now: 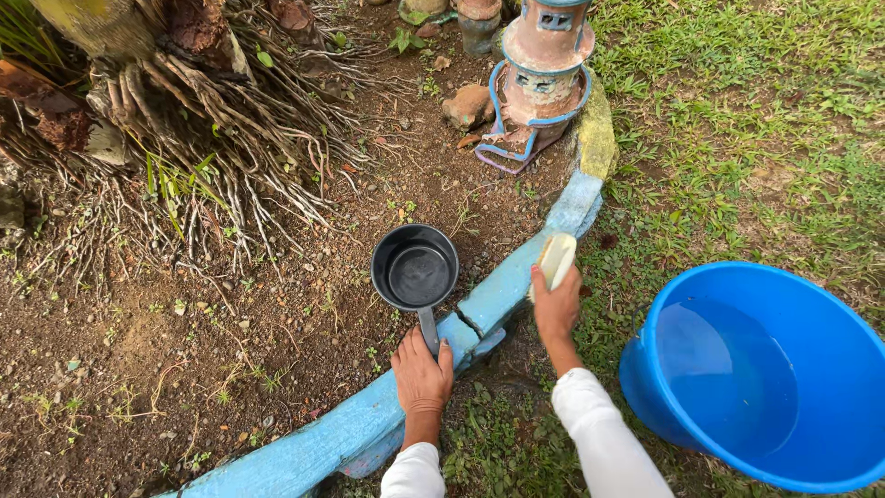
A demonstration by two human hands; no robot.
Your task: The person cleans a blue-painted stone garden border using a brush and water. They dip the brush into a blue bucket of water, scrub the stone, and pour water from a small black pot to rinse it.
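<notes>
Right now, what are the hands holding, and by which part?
The left hand grips the dark dipper by the end of its handle. The right hand holds a pale scrubbing pad by its lower end, against the blue curb.

The round dark grey plastic dipper (pixel 415 267) looks smooth with a dull sheen. The curved blue-painted concrete edging (pixel 502 290) is rough, cracked and chalky. The big blue plastic basin (pixel 830 304) at right is glossy; the pale rectangular sponge (pixel 557 259) looks matt.
</notes>
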